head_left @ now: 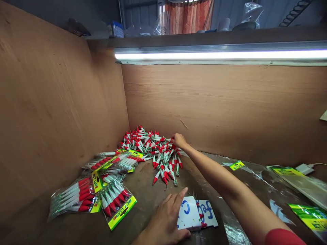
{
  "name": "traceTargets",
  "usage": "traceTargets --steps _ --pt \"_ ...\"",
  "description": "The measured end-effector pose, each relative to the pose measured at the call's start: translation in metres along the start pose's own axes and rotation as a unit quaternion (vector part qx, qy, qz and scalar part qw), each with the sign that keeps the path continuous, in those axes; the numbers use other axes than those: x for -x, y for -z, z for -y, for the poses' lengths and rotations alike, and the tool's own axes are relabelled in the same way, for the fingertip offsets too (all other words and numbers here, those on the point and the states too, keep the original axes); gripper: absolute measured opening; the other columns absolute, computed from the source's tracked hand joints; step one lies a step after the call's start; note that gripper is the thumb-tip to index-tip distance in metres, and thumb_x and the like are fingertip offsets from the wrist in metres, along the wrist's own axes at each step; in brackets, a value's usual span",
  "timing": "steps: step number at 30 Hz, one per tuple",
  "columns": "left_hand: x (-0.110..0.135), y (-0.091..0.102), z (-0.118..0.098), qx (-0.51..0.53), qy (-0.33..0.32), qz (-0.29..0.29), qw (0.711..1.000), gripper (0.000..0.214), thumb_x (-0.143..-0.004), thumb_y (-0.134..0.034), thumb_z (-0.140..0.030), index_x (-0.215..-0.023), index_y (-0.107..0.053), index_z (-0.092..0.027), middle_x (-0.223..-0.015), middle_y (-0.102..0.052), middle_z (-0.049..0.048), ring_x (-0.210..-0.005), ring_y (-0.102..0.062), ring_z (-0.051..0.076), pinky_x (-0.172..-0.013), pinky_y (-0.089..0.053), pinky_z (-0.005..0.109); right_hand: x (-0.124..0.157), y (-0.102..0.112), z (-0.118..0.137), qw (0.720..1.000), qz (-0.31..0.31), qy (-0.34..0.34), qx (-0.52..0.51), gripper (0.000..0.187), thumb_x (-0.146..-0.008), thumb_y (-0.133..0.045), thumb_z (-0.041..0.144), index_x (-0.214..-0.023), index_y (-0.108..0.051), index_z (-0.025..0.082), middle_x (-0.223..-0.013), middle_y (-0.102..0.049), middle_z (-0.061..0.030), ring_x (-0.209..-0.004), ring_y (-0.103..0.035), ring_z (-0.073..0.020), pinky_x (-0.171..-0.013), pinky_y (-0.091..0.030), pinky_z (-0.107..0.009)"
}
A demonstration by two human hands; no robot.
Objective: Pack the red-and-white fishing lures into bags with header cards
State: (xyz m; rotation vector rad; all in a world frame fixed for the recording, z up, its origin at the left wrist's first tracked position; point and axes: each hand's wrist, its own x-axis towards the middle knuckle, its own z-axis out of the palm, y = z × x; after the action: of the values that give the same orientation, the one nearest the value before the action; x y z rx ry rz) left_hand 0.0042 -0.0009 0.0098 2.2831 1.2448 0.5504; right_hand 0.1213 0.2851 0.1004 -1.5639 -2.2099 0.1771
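Note:
My right hand (180,140) reaches to the back edge of a heap of red-and-white squid jigs (148,144) with wire hook crowns. Its fingers are pinched at the red end of one jig, partly hidden by the hand. Near the front, my left hand (167,216) has thumb and fingers spread around the left side of a folded white card holder (188,214) with blue lettering. Some red bits show between the holder's two white parts. Several loose jigs (166,172) lie between the heap and my left hand.
Filled clear packets (119,200) with yellow "BCT LURE" headers lie at the left. At the right are a yellow label (236,165), flat bags (298,182) and green-yellow header cards (310,216). Wooden panels (224,109) enclose the table under a lit tube (219,54).

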Motion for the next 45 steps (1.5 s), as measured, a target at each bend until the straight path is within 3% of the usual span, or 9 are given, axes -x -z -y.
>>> traceTargets --steps 5,10,16,21,27,35,37,41,45 --pt "0.001 0.001 0.0 0.001 -0.005 -0.001 1.0 0.121 -0.059 -0.087 -0.031 -0.157 -0.016 -0.033 -0.14 -0.052 0.009 -0.124 -0.049 0.034 -0.107 -0.042 0.048 0.005 0.009 0.009 0.998 -0.043 0.04 0.015 0.022 -0.098 -0.058 0.031 -0.113 -0.067 0.018 -0.118 -0.066 -0.0118 -0.109 -0.063 -0.0251 -0.092 -0.051 -0.039" --pt "0.002 -0.002 0.003 -0.003 -0.02 -0.01 1.0 0.122 -0.06 -0.088 -0.031 -0.157 -0.014 -0.034 -0.146 -0.048 0.0086 -0.127 -0.049 0.032 -0.111 -0.039 0.047 0.028 0.053 0.005 0.989 -0.12 0.088 0.0 0.026 -0.098 -0.052 0.026 -0.109 -0.073 0.017 -0.114 -0.072 -0.0134 -0.111 -0.063 -0.026 -0.096 -0.043 -0.032" --pt "0.002 0.003 -0.001 -0.01 -0.018 -0.003 1.0 0.12 -0.061 -0.089 -0.031 -0.156 -0.017 -0.032 -0.148 -0.047 0.0091 -0.128 -0.048 0.032 -0.11 -0.04 0.046 0.113 0.105 -0.051 0.977 -0.189 0.09 -0.042 0.028 -0.096 -0.052 0.03 -0.111 -0.074 0.02 -0.109 -0.076 -0.0074 -0.094 -0.069 -0.0213 -0.082 -0.049 -0.029" --pt "0.002 0.004 -0.002 -0.01 -0.043 -0.003 0.999 0.116 -0.065 -0.085 -0.028 -0.156 -0.013 -0.033 -0.147 -0.048 0.0096 -0.126 -0.049 0.032 -0.108 -0.04 0.047 0.206 0.071 -0.112 0.981 -0.072 0.051 -0.173 0.025 -0.09 -0.06 0.036 -0.101 -0.079 0.023 -0.093 -0.078 -0.0056 -0.079 -0.07 -0.0225 -0.07 -0.05 -0.03" --pt "0.0 -0.002 0.004 0.002 -0.074 -0.022 0.997 0.113 -0.067 -0.082 -0.029 -0.156 -0.013 -0.036 -0.15 -0.045 0.0072 -0.128 -0.049 0.033 -0.108 -0.039 0.049 0.234 0.008 -0.117 0.951 -0.136 0.006 -0.277 0.026 -0.087 -0.063 0.035 -0.106 -0.078 0.024 -0.1 -0.077 -0.0087 -0.089 -0.068 -0.025 -0.083 -0.05 -0.037" --pt "-0.002 -0.003 0.005 0.041 -0.068 -0.045 0.996 0.112 -0.064 -0.088 -0.041 -0.155 -0.023 -0.034 -0.149 -0.045 0.0098 -0.133 -0.045 0.034 -0.112 -0.037 0.051 0.238 0.03 -0.111 0.911 -0.138 -0.047 -0.386 0.039 -0.085 -0.067 0.045 -0.11 -0.076 0.017 -0.092 -0.076 -0.0099 -0.075 -0.065 -0.0209 -0.067 -0.05 -0.032" --pt "-0.006 -0.001 0.004 0.068 -0.047 -0.08 0.993 0.096 -0.072 -0.082 -0.049 -0.152 -0.032 -0.03 -0.148 -0.047 0.0116 -0.134 -0.045 0.034 -0.112 -0.037 0.051 0.249 0.034 -0.103 0.882 -0.107 -0.069 -0.454 0.043 -0.083 -0.07 0.047 -0.112 -0.075 0.016 -0.088 -0.075 -0.009 -0.067 -0.061 -0.0168 -0.058 -0.045 -0.027" --pt "-0.013 0.006 0.002 0.102 0.012 -0.161 0.982 0.067 -0.089 -0.065 -0.049 -0.147 -0.041 -0.026 -0.123 -0.061 0.0108 -0.11 -0.06 0.028 -0.095 -0.049 0.044 0.273 0.028 -0.069 0.762 -0.021 -0.128 -0.634 0.042 -0.075 -0.082 0.04 -0.11 -0.076 0.018 -0.09 -0.072 -0.0072 -0.066 -0.054 -0.0113 -0.055 -0.037 -0.022" --pt "-0.01 0.011 -0.001 0.073 0.026 -0.151 0.985 0.068 -0.083 -0.071 -0.048 -0.142 -0.046 -0.026 -0.107 -0.062 0.0068 -0.093 -0.061 0.024 -0.085 -0.052 0.04 0.283 0.023 -0.047 0.722 0.019 -0.138 -0.678 0.038 -0.074 -0.083 0.036 -0.108 -0.077 0.02 -0.09 -0.073 -0.0071 -0.068 -0.053 -0.0101 -0.056 -0.035 -0.02"
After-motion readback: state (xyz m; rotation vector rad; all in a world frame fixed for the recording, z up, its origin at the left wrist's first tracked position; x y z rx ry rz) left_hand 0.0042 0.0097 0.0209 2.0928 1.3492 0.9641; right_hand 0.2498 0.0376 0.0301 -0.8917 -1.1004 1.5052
